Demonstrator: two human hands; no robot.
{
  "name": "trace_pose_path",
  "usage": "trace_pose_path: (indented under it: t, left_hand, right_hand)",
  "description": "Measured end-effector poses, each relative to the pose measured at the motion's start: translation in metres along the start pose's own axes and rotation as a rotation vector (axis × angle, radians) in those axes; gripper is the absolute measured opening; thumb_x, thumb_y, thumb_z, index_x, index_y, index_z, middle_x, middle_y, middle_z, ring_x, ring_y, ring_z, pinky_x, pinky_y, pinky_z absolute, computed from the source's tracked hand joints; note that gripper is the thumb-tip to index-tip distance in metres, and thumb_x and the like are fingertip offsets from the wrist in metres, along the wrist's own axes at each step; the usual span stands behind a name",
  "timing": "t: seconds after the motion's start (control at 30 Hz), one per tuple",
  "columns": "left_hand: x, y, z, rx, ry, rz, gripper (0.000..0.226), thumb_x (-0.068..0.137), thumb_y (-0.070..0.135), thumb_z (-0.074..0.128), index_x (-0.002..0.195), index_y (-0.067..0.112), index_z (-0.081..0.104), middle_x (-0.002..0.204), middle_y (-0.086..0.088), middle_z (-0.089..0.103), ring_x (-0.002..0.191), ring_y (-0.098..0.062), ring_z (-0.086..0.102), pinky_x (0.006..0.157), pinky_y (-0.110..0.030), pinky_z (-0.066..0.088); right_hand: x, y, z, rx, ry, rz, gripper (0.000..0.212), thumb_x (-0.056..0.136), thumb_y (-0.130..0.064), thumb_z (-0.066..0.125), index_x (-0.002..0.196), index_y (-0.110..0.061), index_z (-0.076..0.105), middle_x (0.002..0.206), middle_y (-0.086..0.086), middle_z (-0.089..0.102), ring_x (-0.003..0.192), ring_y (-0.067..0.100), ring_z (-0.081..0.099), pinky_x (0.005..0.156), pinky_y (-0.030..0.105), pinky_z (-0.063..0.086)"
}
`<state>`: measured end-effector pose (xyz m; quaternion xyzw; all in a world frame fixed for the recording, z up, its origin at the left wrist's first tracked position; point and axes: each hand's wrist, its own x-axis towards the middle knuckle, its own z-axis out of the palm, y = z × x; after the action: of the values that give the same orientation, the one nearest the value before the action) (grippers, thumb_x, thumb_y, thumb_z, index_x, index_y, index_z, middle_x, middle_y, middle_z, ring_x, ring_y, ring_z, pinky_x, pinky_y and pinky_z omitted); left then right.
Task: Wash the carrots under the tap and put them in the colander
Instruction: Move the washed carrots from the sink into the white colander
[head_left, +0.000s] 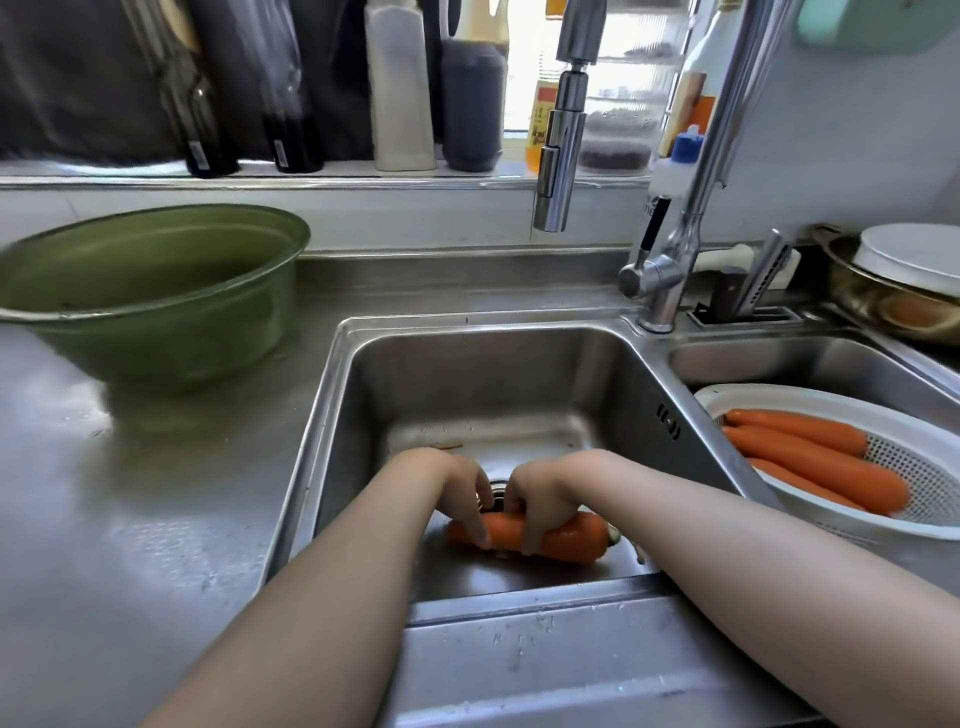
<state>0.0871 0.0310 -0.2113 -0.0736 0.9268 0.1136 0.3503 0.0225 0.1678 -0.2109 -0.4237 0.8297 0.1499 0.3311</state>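
Note:
An orange carrot (566, 540) lies low in the steel sink (363, 405), near the drain, green stub to the right. My right hand (540, 499) grips its middle, fingers curled over the top. My left hand (467, 488) holds the carrot's thin left end with curled fingers. The tap's spray head (558, 150) hangs above the sink; I see no water stream. A white colander (924, 467) sits in the right basin and holds three carrots (810, 457).
A green bowl (156, 291) stands on the steel counter at the left. Bottles line the window sill behind the sink. A knife holder (748, 291) stands behind the tap base, and a metal pan with a white lid (909, 280) at the far right.

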Motion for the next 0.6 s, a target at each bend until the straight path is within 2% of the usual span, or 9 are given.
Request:
trace_pose_path:
  t: [0.07, 0.17, 0.27, 0.37, 0.4, 0.47, 0.6]
  left_hand:
    - [-0.004, 0.001, -0.002, -0.046, 0.090, 0.044, 0.067, 0.078, 0.048, 0.086, 0.137, 0.031, 0.060, 0.129, 0.006, 0.065, 0.111, -0.018, 0.063, 0.102, -0.032, 0.049]
    - [-0.011, 0.005, -0.010, -0.132, 0.306, 0.152, 0.053, 0.085, 0.038, 0.083, 0.130, 0.022, 0.062, 0.123, -0.001, 0.065, 0.104, -0.018, 0.058, 0.087, -0.029, 0.045]
    - [-0.019, 0.011, -0.021, -0.240, 0.473, 0.239, 0.036, 0.090, 0.037, 0.078, 0.120, 0.029, 0.060, 0.115, 0.004, 0.063, 0.101, -0.014, 0.057, 0.083, -0.031, 0.043]
    - [-0.028, 0.022, -0.032, -0.320, 0.559, 0.288, 0.024, 0.093, 0.040, 0.073, 0.111, 0.034, 0.057, 0.101, 0.010, 0.060, 0.092, -0.012, 0.058, 0.076, -0.028, 0.043]
    - [-0.030, 0.029, -0.035, -0.341, 0.580, 0.297, 0.022, 0.094, 0.041, 0.072, 0.110, 0.033, 0.058, 0.097, 0.010, 0.060, 0.087, -0.011, 0.058, 0.072, -0.028, 0.043]
    - [-0.034, 0.042, -0.044, -0.348, 0.626, 0.308, 0.020, 0.095, 0.042, 0.071, 0.109, 0.033, 0.060, 0.094, 0.011, 0.060, 0.084, -0.012, 0.059, 0.067, -0.027, 0.043]
    - [-0.038, 0.081, -0.070, -0.290, 0.664, 0.347, 0.022, 0.096, 0.044, 0.068, 0.112, 0.030, 0.062, 0.098, 0.007, 0.064, 0.089, -0.017, 0.061, 0.073, -0.030, 0.044]
  right_hand:
    - [-0.010, 0.007, -0.011, 0.104, 0.065, 0.008, 0.048, 0.083, -0.041, 0.080, 0.129, -0.032, 0.068, 0.111, -0.005, 0.065, 0.103, 0.023, 0.065, 0.097, 0.043, 0.056]
    - [-0.031, 0.021, -0.030, 0.248, 0.183, -0.011, 0.041, 0.089, -0.037, 0.076, 0.128, -0.025, 0.071, 0.115, 0.002, 0.070, 0.106, 0.025, 0.067, 0.095, 0.038, 0.055]
    - [-0.058, 0.038, -0.045, 0.361, 0.273, -0.012, 0.046, 0.087, -0.037, 0.078, 0.130, -0.028, 0.066, 0.117, -0.001, 0.067, 0.108, 0.024, 0.065, 0.092, 0.040, 0.056]
    - [-0.090, 0.060, -0.053, 0.266, 0.333, 0.043, 0.070, 0.081, -0.042, 0.084, 0.140, -0.030, 0.049, 0.122, -0.006, 0.055, 0.108, 0.019, 0.057, 0.075, 0.031, 0.050]
    - [-0.100, 0.068, -0.054, 0.219, 0.354, 0.075, 0.073, 0.079, -0.042, 0.086, 0.139, -0.028, 0.046, 0.123, -0.005, 0.054, 0.107, 0.019, 0.056, 0.073, 0.030, 0.046]
    - [-0.121, 0.085, -0.055, 0.204, 0.406, 0.115, 0.071, 0.078, -0.042, 0.087, 0.135, -0.025, 0.047, 0.121, -0.003, 0.054, 0.102, 0.018, 0.055, 0.077, 0.031, 0.044]
    - [-0.159, 0.124, -0.058, 0.324, 0.504, 0.129, 0.056, 0.079, -0.040, 0.086, 0.122, -0.033, 0.051, 0.110, -0.008, 0.054, 0.094, 0.012, 0.059, 0.082, 0.033, 0.052]
